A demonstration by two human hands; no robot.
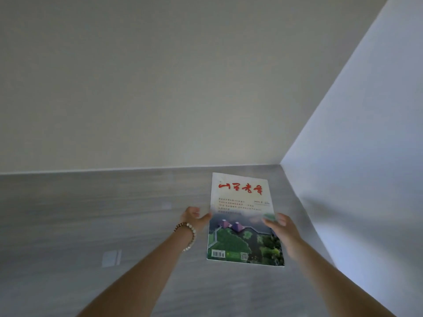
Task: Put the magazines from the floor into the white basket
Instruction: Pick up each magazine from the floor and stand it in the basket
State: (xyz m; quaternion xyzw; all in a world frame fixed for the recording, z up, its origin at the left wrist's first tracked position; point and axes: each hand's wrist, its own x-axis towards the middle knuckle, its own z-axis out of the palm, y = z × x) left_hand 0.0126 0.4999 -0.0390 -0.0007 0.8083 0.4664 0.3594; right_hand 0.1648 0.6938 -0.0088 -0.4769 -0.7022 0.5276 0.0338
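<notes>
Two hands meet in the single head view. The left hand (196, 216), with a beaded bracelet (188, 236) on its wrist, touches the left edge of a glossy rectangular paper magazine (240, 202) with red title characters and a green aerial photo. The right hand (283, 234) lies over its right edge. The magazine sits right of centre in the lower half of the frame, on or just above the grey wood-grain floor (91, 213), near the corner of the pale walls (160, 88). Blur hides each grip, so I cannot tell whether the fingers have closed on the cover or only rest against it. A good lift would probably mean fingers under both long edges, thumbs pinching on top, pages kept flat and shut. No white basket shows in the frame, so it would need finding before the carry.
</notes>
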